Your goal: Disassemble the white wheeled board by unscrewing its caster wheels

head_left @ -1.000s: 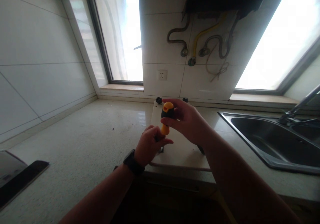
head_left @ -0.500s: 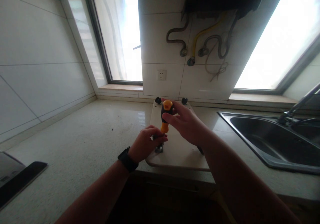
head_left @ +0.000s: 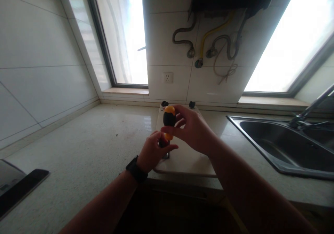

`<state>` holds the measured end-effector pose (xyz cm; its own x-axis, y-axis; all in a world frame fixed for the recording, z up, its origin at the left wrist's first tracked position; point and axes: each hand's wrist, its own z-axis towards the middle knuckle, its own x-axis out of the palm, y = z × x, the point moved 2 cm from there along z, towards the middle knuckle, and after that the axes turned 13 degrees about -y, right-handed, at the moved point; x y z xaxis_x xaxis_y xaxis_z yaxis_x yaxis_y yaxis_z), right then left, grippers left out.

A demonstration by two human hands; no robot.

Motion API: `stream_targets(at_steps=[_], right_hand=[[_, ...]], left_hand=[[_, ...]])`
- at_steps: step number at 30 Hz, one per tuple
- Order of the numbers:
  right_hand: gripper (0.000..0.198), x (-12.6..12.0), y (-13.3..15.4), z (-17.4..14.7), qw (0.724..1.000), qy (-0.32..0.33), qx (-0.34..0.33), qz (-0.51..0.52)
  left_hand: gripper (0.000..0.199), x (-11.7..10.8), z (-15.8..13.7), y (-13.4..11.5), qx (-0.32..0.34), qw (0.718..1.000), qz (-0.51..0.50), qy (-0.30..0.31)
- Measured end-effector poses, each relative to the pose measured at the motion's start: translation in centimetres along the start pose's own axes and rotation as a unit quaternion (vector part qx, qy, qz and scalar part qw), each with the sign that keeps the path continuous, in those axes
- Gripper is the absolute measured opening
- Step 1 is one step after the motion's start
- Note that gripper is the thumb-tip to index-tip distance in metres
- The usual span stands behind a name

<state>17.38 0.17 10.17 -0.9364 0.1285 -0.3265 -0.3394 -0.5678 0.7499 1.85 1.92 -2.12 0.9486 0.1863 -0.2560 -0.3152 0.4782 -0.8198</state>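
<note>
My right hand (head_left: pixel 194 129) grips the orange-and-black handle of a screwdriver (head_left: pixel 169 118), held upright with its lower end pointing down. The screwdriver's shaft is hidden behind my left hand (head_left: pixel 152 148). That hand's fingers curl round a dark caster wheel (head_left: pixel 163 142), and its thumb sticks out to the right. The caster's metal bracket (head_left: pixel 166 155) shows just below, on a white board (head_left: pixel 188 164) with rounded corners. Two more black casters, the far left one (head_left: pixel 164 103) and the far right one (head_left: pixel 192 104), stand at the board's back edge.
The board lies on a speckled countertop (head_left: pixel 86 147). A steel sink (head_left: pixel 271 140) with a faucet (head_left: pixel 308 112) is at the right. A flat dark-edged object (head_left: pixel 23 188) lies at the left. Hoses (head_left: pixel 202 42) and a socket (head_left: pixel 167 77) are on the wall behind.
The screwdriver and my right hand have shifted slightly left, and the handle stands more upright. My left thumb has moved away from the fingers it was pinched against.
</note>
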Motion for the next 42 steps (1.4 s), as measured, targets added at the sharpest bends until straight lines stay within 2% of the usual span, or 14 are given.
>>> stream_targets(at_steps=[3,7,10,15,21,27,31,36,39,42], right_hand=[[0.038,0.2,-0.3,0.2,0.999,0.011,0.033,0.03],[0.057,0.1,-1.2,0.4,0.992,0.003,0.043,0.118],[0.061,0.0,-1.6,0.4,0.99,0.0,0.022,0.138],[0.06,0.1,-1.2,0.2,0.991,0.021,0.025,0.128],[0.045,0.3,-0.4,-0.5,1.0,0.008,-0.007,0.011],[0.05,0.2,-0.7,-0.8,0.999,-0.028,-0.017,-0.028],[0.054,0.0,-0.9,-0.8,0.999,-0.033,0.005,0.043],[0.057,0.1,-1.5,-0.8,0.993,-0.002,0.012,0.115],[0.057,0.2,-1.7,-0.8,0.991,0.008,0.019,0.135],[0.055,0.3,-1.5,-0.9,0.993,0.008,0.022,0.115]], left_hand=[[0.037,-0.6,0.2,-0.7,0.023,0.999,0.015,0.022],[0.025,-1.3,0.7,-1.8,0.084,0.989,0.001,0.119],[0.018,-1.5,0.9,-1.8,0.08,0.983,-0.027,0.162],[0.009,-1.2,1.1,-1.3,0.042,0.991,-0.046,0.119],[0.026,-0.8,0.7,-0.9,0.024,0.998,-0.024,0.055],[0.038,-0.2,0.2,-0.8,0.028,0.999,0.017,0.03],[0.033,-0.7,0.6,-1.3,0.053,0.996,0.033,0.057],[0.015,-1.8,1.2,-1.9,0.097,0.983,-0.004,0.154],[0.018,-2.0,1.4,-1.8,0.077,0.98,-0.041,0.18],[0.012,-1.9,1.4,-1.6,0.05,0.984,-0.05,0.164]])
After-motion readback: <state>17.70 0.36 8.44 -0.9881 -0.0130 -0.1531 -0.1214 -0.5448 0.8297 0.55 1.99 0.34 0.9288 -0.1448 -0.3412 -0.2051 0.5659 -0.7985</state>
